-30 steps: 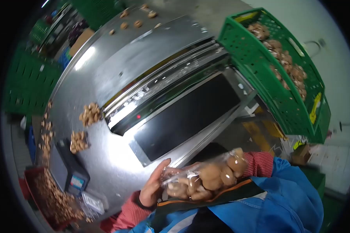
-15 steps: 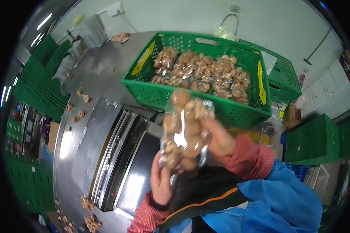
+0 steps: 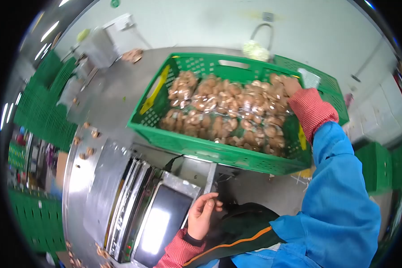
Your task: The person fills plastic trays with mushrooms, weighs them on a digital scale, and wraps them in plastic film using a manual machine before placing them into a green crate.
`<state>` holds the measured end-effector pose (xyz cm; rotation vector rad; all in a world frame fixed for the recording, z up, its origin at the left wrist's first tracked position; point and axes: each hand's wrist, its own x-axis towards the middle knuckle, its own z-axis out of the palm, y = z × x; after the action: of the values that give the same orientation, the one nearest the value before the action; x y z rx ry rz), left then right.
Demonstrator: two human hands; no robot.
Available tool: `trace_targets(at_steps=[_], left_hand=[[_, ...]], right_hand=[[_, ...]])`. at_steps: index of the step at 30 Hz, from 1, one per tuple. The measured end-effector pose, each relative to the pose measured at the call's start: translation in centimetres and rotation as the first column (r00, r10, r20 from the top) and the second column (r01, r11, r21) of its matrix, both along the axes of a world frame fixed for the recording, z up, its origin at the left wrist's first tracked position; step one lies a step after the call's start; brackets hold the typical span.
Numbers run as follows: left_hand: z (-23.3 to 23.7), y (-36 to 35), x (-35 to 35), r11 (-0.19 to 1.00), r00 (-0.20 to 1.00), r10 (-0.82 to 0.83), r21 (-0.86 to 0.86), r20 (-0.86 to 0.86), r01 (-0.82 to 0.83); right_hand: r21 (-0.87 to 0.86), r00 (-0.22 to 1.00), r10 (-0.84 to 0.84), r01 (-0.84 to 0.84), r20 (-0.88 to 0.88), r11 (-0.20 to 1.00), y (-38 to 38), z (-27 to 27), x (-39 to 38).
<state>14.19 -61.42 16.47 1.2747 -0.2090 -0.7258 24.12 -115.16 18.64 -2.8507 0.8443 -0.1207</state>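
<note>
Clear-wrapped packs of brown mushrooms [image 3: 228, 96] lie in rows inside a green perforated crate [image 3: 201, 152]. My right hand [image 3: 292, 85] reaches into the crate's back right corner, its fingers on or beside a mushroom pack [image 3: 278, 85]; the fingertips are hidden, so its grip is unclear. My left hand [image 3: 201, 216] holds nothing, fingers apart and slightly curled, over the near edge of the wrapping machine's dark plate [image 3: 165, 219].
Loose mushrooms [image 3: 90, 151] lie on the steel table [image 3: 107, 89] at left. Behind the crate are a pale wall and another green crate [image 3: 330, 85]. Stacked green crates [image 3: 35, 219] stand far left, others [image 3: 375, 165] at right.
The mushroom pack that both hands held is no longer between them. My right hand has moved up and right into the crate; my left hand stays low, now free. The view has shifted.
</note>
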Motion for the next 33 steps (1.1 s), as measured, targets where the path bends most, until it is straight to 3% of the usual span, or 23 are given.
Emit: trace_targets(at_steps=[1,2,3,5,8,10,12,13,14,15,17,18,19,20,21,22,23,26,27,29,30,33], left_hand=[[-0.4,0.8,-0.1,0.999,0.999,0.048,0.004,-0.019,-0.048],[-0.7,1.2,-0.2,0.996,0.996,0.084,0.028,-0.037,-0.083],[-1.0,1.6,-0.3,0.991,0.989,0.131,0.026,-0.069,-0.130],[-1.3,2.5,-0.5,0.987,0.987,0.160,0.024,-0.005,-0.160],[-2.3,4.4,-1.6,0.967,0.968,0.245,-0.064,-0.059,-0.248],[-2.5,6.4,-2.3,0.933,0.947,0.318,-0.163,-0.041,-0.320],[-1.8,9.3,-3.1,0.898,0.909,0.417,-0.146,-0.016,-0.415],[-1.6,11.5,-3.6,0.877,0.886,0.464,-0.138,-0.007,-0.461],[-0.6,14.1,-4.1,0.832,0.835,0.551,-0.075,-0.004,-0.550],[0.2,17.5,-4.9,0.800,0.800,0.599,0.006,0.014,-0.600],[0.1,24.5,-6.5,0.629,0.635,0.768,0.091,0.078,-0.772],[-0.5,28.8,-7.5,0.528,0.545,0.827,0.139,0.139,-0.838],[-0.9,32.7,-8.1,0.377,0.390,0.902,0.105,0.184,-0.920],[-1.2,37.0,-8.8,0.249,0.264,0.944,0.098,0.200,-0.964],[-2.7,42.0,-9.3,0.107,0.149,0.943,0.153,0.298,-0.982],[-3.6,46.8,-9.8,0.026,0.094,0.926,0.186,0.365,-0.982],[-4.8,51.2,-10.1,-0.030,0.059,0.908,0.204,0.416,-0.978],[-7.4,61.8,-9.3,-0.059,0.125,0.857,0.336,0.500,-0.940],[-7.5,64.1,-8.4,-0.067,0.194,0.834,0.445,0.516,-0.893],[-8.7,68.3,-6.1,-0.024,0.306,0.832,0.580,0.464,-0.815],[-9.3,70.1,-4.7,-0.046,0.360,0.794,0.639,0.490,-0.768],[-11.7,73.9,-1.4,-0.102,0.557,0.667,0.801,0.495,-0.589]], right_hand=[[-0.013,0.993,0.052,-0.053,-0.102,0.998,1.8,1.1,0.8],[0.118,0.991,0.009,0.006,-0.130,0.993,7.1,4.0,0.3],[0.227,0.980,0.199,-0.193,-0.007,0.955,3.1,0.2,0.1],[0.264,0.952,0.297,-0.270,-0.069,0.926,-1.6,-3.0,1.2],[0.097,0.873,0.309,-0.294,-0.377,0.951,0.3,-2.8,3.2],[-0.077,0.780,0.209,-0.313,-0.590,0.947,5.1,-0.7,4.2],[-0.229,0.702,0.085,-0.342,-0.707,0.911,11.2,2.0,3.9],[-0.268,0.715,0.096,-0.379,-0.693,0.886,14.0,2.6,4.3],[-0.263,0.760,0.212,-0.450,-0.615,0.853,16.2,2.8,5.2],[-0.273,0.805,0.354,-0.519,-0.476,0.810,18.9,2.1,6.3],[-0.358,0.754,0.625,-0.652,-0.205,0.668,24.3,0.7,8.5],[-0.373,0.674,0.738,-0.694,-0.034,0.616,33.7,3.0,7.4],[-0.521,0.588,0.804,-0.660,0.091,0.542,43.0,5.8,5.0],[-0.492,0.356,0.919,-0.778,0.167,0.391,47.9,6.8,4.5],[-0.391,0.387,0.899,-0.809,0.207,0.439,53.5,6.9,3.5],[-0.494,0.154,0.958,-0.830,0.243,0.259,59.4,8.0,2.2],[-0.509,0.008,0.951,-0.843,0.309,0.172,65.2,9.1,0.8],[-0.079,-0.068,0.870,-0.996,0.488,-0.033,79.9,7.3,-0.2],[-0.067,-0.116,0.856,-0.993,0.504,-0.096,84.7,5.7,-0.3],[0.044,-0.066,0.955,-0.996,0.291,-0.082,93.8,2.6,-0.1],[0.103,0.019,0.982,-0.995,0.186,0.000,98.1,0.7,0.2],[0.249,0.119,0.974,-0.954,-0.194,0.166,105.8,-1.7,0.7]])
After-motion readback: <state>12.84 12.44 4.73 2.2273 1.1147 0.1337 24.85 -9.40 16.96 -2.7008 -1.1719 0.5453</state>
